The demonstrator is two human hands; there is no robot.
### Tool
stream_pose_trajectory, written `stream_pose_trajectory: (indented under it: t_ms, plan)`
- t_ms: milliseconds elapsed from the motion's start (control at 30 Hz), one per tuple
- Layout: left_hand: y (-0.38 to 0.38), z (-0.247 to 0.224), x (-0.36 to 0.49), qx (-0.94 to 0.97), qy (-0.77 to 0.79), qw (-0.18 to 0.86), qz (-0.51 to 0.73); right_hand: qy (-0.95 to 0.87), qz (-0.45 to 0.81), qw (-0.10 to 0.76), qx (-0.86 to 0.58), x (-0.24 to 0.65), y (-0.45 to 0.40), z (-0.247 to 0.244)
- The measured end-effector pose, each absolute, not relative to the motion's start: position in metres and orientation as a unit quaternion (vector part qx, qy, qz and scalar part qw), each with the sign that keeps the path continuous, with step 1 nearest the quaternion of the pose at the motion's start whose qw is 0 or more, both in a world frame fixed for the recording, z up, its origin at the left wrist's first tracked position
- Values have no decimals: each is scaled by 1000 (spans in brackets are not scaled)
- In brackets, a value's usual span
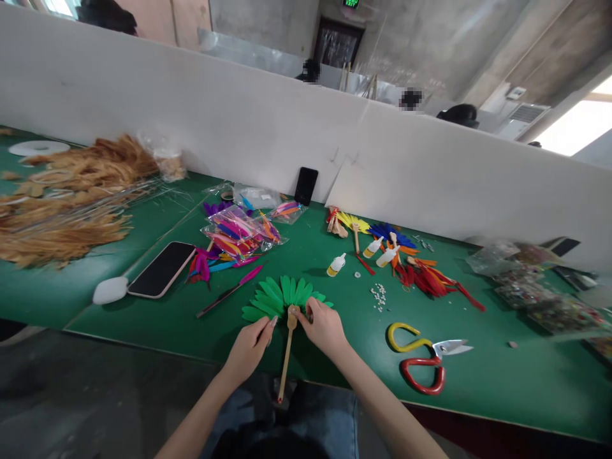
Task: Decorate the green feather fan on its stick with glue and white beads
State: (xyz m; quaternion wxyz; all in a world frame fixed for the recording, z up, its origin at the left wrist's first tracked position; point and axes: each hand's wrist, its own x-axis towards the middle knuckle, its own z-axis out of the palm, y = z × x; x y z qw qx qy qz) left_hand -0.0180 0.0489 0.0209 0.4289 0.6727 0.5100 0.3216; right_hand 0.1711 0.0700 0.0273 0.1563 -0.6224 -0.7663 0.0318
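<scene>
— Green feathers, weren't they?
— Yes, a green feather fan (282, 295) lay at the table's (478, 382) near edge, its wooden handle (287, 357) pointing toward the person.
— And the hands?
— The left hand (249, 349) pinched its lower left feathers; the right hand (325, 326) pinched beside the hub.
— Anything nearby?
— Scissors (421, 357) to the right.

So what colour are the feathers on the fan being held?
Green, fanned out on a wooden stick; the feather fan shows clearly in the head view.
</scene>
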Motion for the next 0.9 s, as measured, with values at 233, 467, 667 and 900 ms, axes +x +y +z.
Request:
stream_pose_trajectory:
  t_ms: [233, 467, 667, 900]
  plan:
    - [49, 19, -18, 677, 514, 413, 328, -787, 20, 141, -601, 174, 65, 27]
    - [49, 21, -18, 680, 513, 416, 318, -812, -26, 128, -569, 173, 67, 24]
    - [49, 20, -19, 673, 513, 428, 318, -800, 0, 169, -576, 177, 67, 24]
    - [36, 24, -15, 730, 485, 333, 347, -722, 158, 277, -614, 182, 61, 27]
